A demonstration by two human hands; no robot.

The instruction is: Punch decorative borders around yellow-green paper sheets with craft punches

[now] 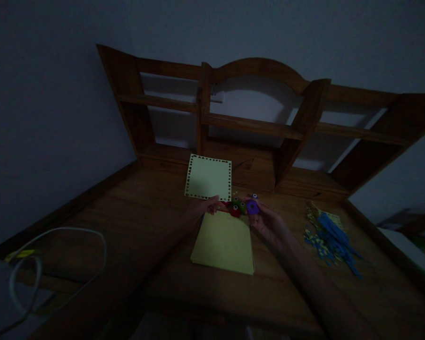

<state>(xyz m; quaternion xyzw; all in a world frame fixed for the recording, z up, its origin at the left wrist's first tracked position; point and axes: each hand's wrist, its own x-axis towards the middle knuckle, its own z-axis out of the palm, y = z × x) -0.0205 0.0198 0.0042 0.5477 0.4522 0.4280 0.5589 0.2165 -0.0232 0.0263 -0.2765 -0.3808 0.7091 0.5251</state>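
My left hand point(209, 205) pinches the lower edge of a pale yellow-green sheet of paper point(209, 177). Small heart-like holes run along the sheet's edges, and its upper part overlaps the shelf front behind. My right hand point(264, 221) is closed round a purple craft punch point(252, 207), close to the sheet's lower right corner. Between my hands are a red craft punch point(235, 211) and green craft punches point(241, 204), partly overlapping one another. Just below them a stack of plain yellow paper point(224, 243) lies on the wooden desk point(156, 189).
Blue and yellow paper scraps point(335, 238) lie in a heap at the right of the desk. A wooden shelf unit point(251, 123) stands along the back. At the lower left a white cable point(104, 245) loops over the desk edge. The room is dim.
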